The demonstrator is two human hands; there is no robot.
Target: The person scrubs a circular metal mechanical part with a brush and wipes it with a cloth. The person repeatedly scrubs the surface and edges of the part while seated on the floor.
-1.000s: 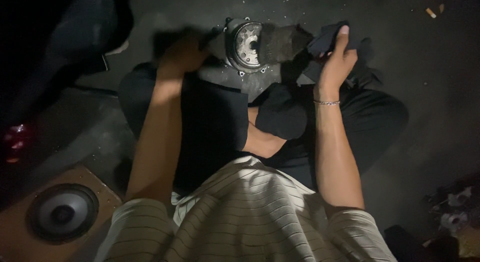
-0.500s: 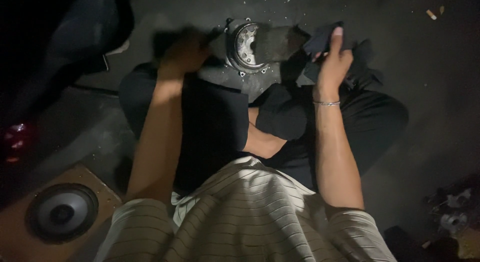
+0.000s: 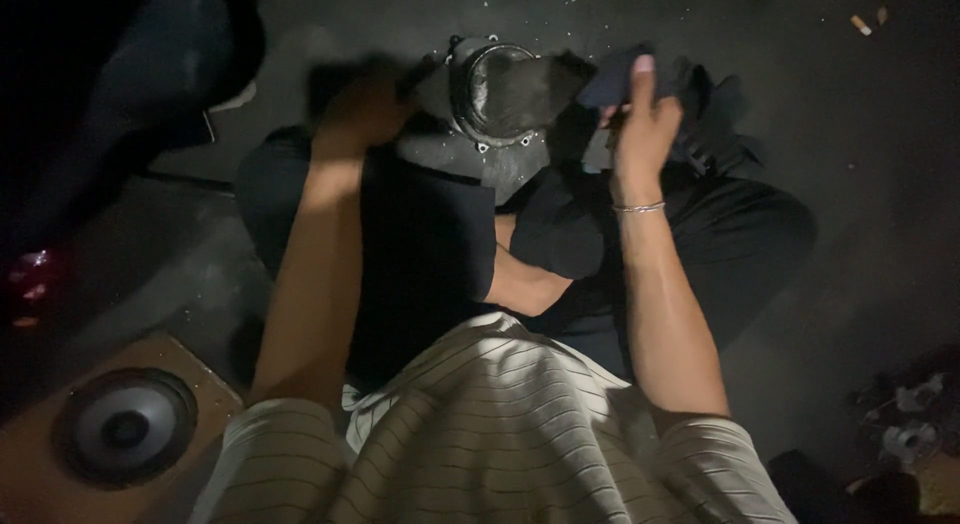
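Observation:
I sit cross-legged on a dark floor. A round metal speaker frame [image 3: 495, 89] with screw holes on its rim rests on a dark plate [image 3: 480, 159] in front of my knees. My left hand [image 3: 362, 109] is blurred and curled just left of the frame, beside a dark shape; what it grips is unclear. To the right of the frame, my right hand [image 3: 642, 129], with a thin bracelet on the wrist, is raised, fingers closed on a dark flat piece [image 3: 608, 81]. A shadow covers the frame's right half.
A round speaker [image 3: 125, 429] set in a brown wooden box lies at lower left. A small red glow [image 3: 30, 274] shows at the left edge. Dark bags fill the upper left. Small scraps [image 3: 862, 24] lie at top right, and pale clutter [image 3: 910, 429] at lower right.
My right hand has shifted slightly left with the dark piece, which now shades more of the round frame. My left hand stays blurred in much the same spot.

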